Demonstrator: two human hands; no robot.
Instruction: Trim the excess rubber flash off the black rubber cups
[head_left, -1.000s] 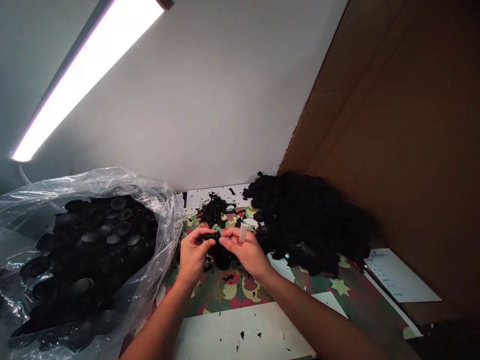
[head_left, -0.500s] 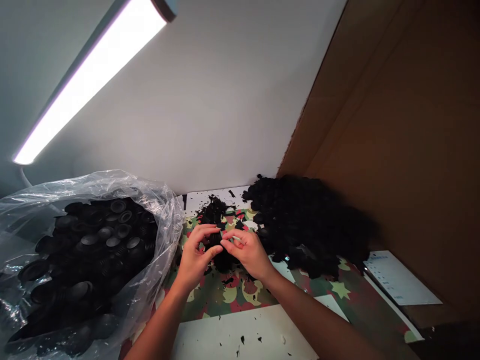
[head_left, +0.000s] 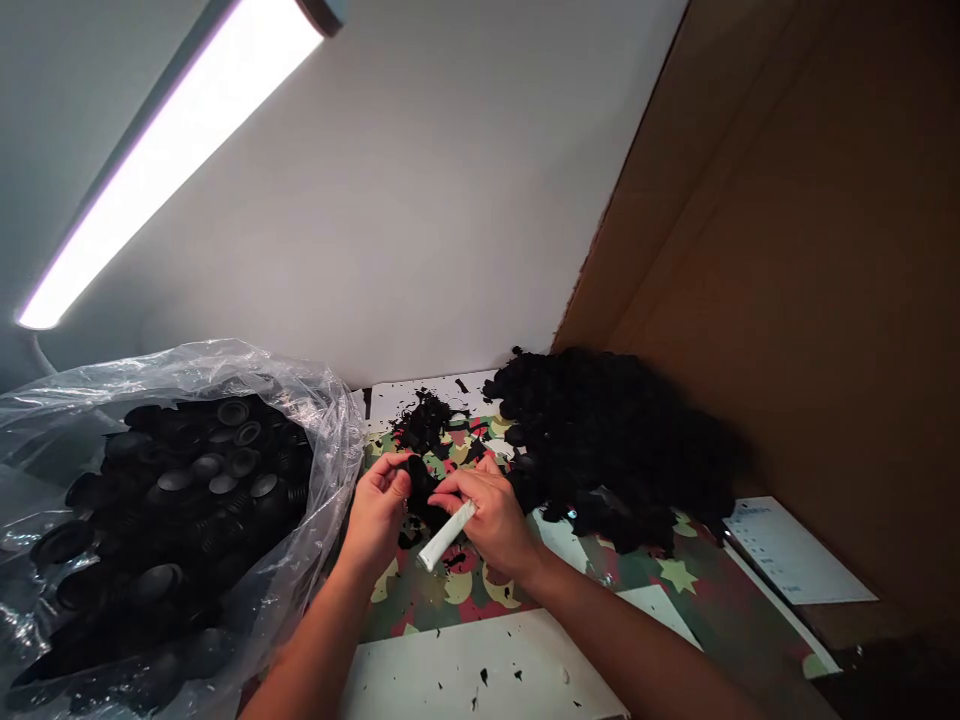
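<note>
Pinching a black piece [head_left: 418, 480], the left hand [head_left: 376, 515] is near the right hand [head_left: 493, 518], which holds a white stick [head_left: 448, 536]

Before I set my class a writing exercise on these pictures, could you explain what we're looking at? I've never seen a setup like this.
There is no machine here: a person works bare-handed. Every picture comes from one camera worn on that person's head, looking forward and down. The left hand pinches a small black part. The right hand holds a white stick-like object; I can't tell exactly what it is. On the patterned surface, black scraps lie beyond the hands. To the left, a clear plastic bag holds round black parts; to the right is a large black heap, too dark to make out piece by piece.
</note>
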